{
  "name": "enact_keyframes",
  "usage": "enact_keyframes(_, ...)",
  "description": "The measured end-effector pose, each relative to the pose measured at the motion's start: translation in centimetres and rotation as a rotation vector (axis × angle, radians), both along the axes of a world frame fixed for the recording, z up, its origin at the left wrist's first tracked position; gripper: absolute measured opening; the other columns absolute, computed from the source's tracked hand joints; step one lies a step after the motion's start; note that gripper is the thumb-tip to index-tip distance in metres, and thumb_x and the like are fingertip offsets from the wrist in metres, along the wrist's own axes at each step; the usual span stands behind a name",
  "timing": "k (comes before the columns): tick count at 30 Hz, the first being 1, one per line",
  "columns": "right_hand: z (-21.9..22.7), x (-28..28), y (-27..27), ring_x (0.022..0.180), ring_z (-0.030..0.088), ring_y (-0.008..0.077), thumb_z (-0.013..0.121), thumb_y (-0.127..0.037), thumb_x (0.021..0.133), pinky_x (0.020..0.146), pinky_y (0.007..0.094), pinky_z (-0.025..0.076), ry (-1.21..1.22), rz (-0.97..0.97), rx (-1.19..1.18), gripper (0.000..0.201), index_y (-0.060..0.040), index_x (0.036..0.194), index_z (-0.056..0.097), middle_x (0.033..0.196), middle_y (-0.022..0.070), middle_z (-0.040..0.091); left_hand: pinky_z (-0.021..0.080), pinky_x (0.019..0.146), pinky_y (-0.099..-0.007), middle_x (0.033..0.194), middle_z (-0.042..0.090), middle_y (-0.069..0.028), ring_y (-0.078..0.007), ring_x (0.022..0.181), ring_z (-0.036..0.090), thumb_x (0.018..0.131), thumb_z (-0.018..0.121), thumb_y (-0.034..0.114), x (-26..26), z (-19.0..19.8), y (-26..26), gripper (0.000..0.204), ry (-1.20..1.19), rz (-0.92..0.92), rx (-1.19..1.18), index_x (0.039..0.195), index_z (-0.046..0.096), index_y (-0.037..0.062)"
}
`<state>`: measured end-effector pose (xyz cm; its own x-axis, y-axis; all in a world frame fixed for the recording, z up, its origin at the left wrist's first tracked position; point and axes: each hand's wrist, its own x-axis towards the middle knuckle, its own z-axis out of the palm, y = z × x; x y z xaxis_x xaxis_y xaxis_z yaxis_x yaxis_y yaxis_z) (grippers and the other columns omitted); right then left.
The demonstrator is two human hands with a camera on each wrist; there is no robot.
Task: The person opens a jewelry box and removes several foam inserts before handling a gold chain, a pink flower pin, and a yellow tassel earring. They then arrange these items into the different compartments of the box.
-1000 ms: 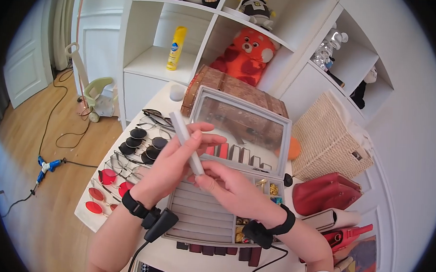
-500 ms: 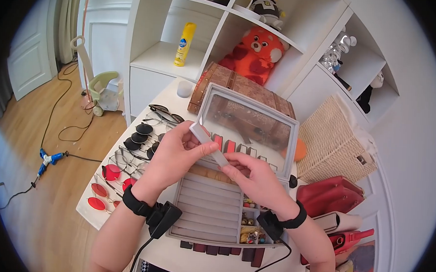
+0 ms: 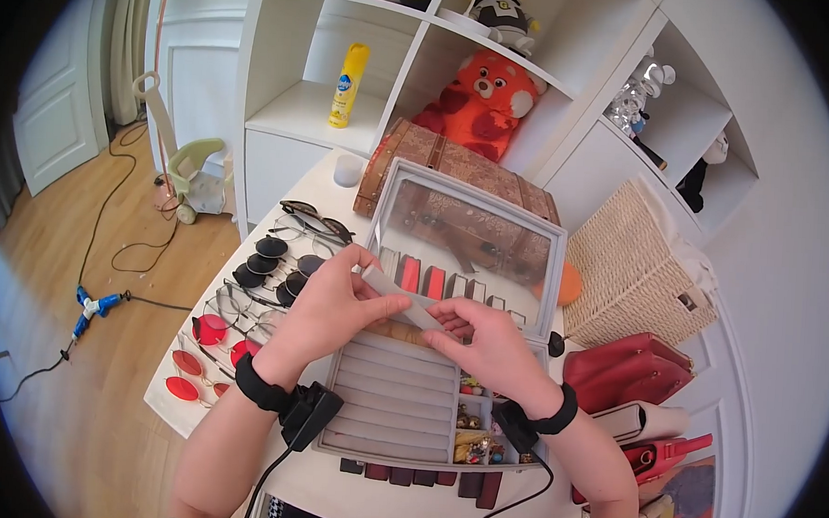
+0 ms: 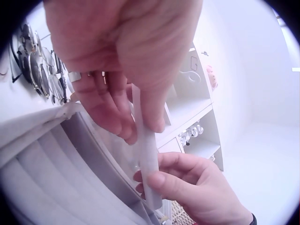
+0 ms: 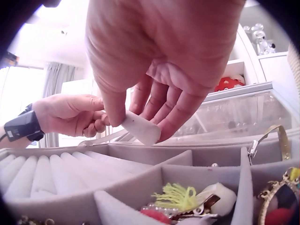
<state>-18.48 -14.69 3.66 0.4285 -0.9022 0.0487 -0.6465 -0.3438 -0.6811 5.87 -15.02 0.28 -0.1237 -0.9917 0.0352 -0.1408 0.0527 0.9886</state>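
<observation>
A light grey padded roll is held slantwise by both hands over the back of an open jewellery box. My left hand pinches its upper end between thumb and fingers. At the lower end my right hand grips it, thumb on the near side, as the left wrist view also shows. Similar padded rolls fill the box's left part in rows, and a brownish strip shows behind them. Small compartments on the right hold trinkets, among them a yellow-green tassel. The clear-windowed lid stands raised.
Several sunglasses and glasses lie left of the box. Behind it stands a brown patterned chest; to the right are a woven basket and a red handbag. Small dark boxes line the front.
Both hands have lowered the roll toward the back of the box. It has tipped from steep to a flatter slant, and the left fingers have drawn in around it.
</observation>
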Motion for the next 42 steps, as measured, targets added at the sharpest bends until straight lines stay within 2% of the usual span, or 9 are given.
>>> enact_keyframes(1, -0.1, -0.2, -0.1, 0.101, 0.073, 0.0155, 0.082, -0.019, 0.097, 0.091, 0.0307, 0.06, -0.001, -0.001, 0.0, 0.032, -0.0012, 0.123, 0.074, 0.107, 0.0077, 0.075, 0.055, 0.073, -0.0312, 0.084, 0.073, -0.0101, -0.0153, 0.078, 0.071, 0.094, 0.085, 0.023, 0.1, -0.4, -0.1, 0.042, -0.001, -0.001, 0.0, 0.118, 0.057, 0.0009)
enact_keyframes(3, -0.2, -0.7, -0.3, 0.1, 0.074, 0.0216, 0.082, -0.021, 0.095, 0.09, 0.0333, 0.059, 0.09, 0.066, -0.08, 0.029, -0.0037, 0.118, 0.076, 0.104, 0.0085, 0.074, 0.055, 0.071, -0.0352, 0.085, 0.073, -0.0099, -0.0207, 0.073, 0.071, 0.096, 0.081, 0.027, 0.3, -1.4, -0.5, 0.036, -0.259, 0.145, -0.259, 0.112, 0.062, 0.001)
enact_keyframes(4, -0.3, -0.8, -0.2, 0.1, 0.074, 0.0216, 0.082, -0.021, 0.095, 0.09, 0.0333, 0.059, 0.09, 0.064, -0.079, 0.029, -0.0037, 0.118, 0.076, 0.104, 0.0085, 0.074, 0.055, 0.071, -0.0352, 0.085, 0.073, -0.0099, -0.0207, 0.073, 0.071, 0.096, 0.081, 0.027, 0.3, -0.9, -0.3, 0.036, -0.258, 0.143, -0.259, 0.112, 0.062, 0.001)
enact_keyframes(6, -0.6, -0.9, 0.0, 0.098, 0.073, 0.0282, 0.08, -0.025, 0.094, 0.087, 0.0373, 0.059, 0.345, 0.137, -0.355, 0.027, -0.0073, 0.115, 0.078, 0.103, 0.0091, 0.072, 0.049, 0.069, -0.0298, 0.083, 0.066, -0.0041, -0.0131, 0.073, 0.055, 0.097, 0.079, 0.026, 0.5, 0.6, 0.1, 0.029, -0.287, 0.323, -0.302, 0.105, 0.063, 0.0022)
enact_keyframes(7, -0.9, -0.8, 0.1, 0.098, 0.073, 0.0282, 0.08, -0.025, 0.094, 0.087, 0.0373, 0.059, 0.344, 0.136, -0.356, 0.027, -0.0073, 0.115, 0.078, 0.103, 0.0091, 0.072, 0.05, 0.07, -0.0306, 0.083, 0.066, -0.0053, -0.0158, 0.073, 0.056, 0.094, 0.08, 0.022, 0.7, 0.4, 0.0, 0.026, -0.322, 0.346, -0.339, 0.104, 0.067, 0.0023)
enact_keyframes(9, -1.5, -0.6, 0.2, 0.097, 0.071, 0.031, 0.078, -0.027, 0.093, 0.084, 0.0408, 0.057, 0.381, 0.123, -0.489, 0.026, -0.0091, 0.112, 0.079, 0.105, 0.0086, 0.073, 0.05, 0.07, -0.0316, 0.084, 0.067, -0.0056, -0.0167, 0.073, 0.057, 0.093, 0.08, 0.021, 0.8, 0.2, 0.0, 0.023, -0.338, 0.299, -0.357, 0.103, 0.069, 0.0026)
enact_keyframes(18, -0.6, 0.2, 0.7, 0.096, 0.071, 0.0279, 0.079, -0.021, 0.09, 0.082, 0.0408, 0.058, 0.494, 0.12, -0.631, 0.023, -0.0142, 0.112, 0.076, 0.099, 0.0053, 0.071, 0.052, 0.073, -0.0363, 0.091, 0.071, -0.0082, -0.0212, 0.075, 0.061, 0.091, 0.08, 0.016, 0.8, -0.4, 0.1, 0.016, -0.428, 0.22, -0.386, 0.099, 0.075, 0.003)
enact_keyframes(31, -1.5, 0.3, 0.6, 0.094, 0.071, 0.0291, 0.078, -0.019, 0.091, 0.082, 0.0412, 0.059, 0.482, 0.135, -0.645, 0.019, -0.0138, 0.109, 0.075, 0.099, 0.0064, 0.069, 0.054, 0.074, -0.0384, 0.093, 0.07, -0.011, -0.0238, 0.077, 0.066, 0.091, 0.081, 0.022, 1.2, -1.1, 0.0, 0.025, -0.516, 0.209, -0.338, 0.106, 0.072, 0.0048)
enact_keyframes(42, -1.8, 0.9, 0.5, 0.094, 0.071, 0.0326, 0.077, -0.014, 0.091, 0.08, 0.0426, 0.059, 0.535, 0.138, -0.61, 0.019, -0.0075, 0.107, 0.07, 0.1, 0.0098, 0.063, 0.055, 0.075, -0.0416, 0.095, 0.067, -0.0132, -0.0296, 0.08, 0.069, 0.091, 0.08, 0.024, 1.0, -2.5, 0.1, 0.031, -0.641, 0.165, -0.284, 0.11, 0.064, 0.0069)
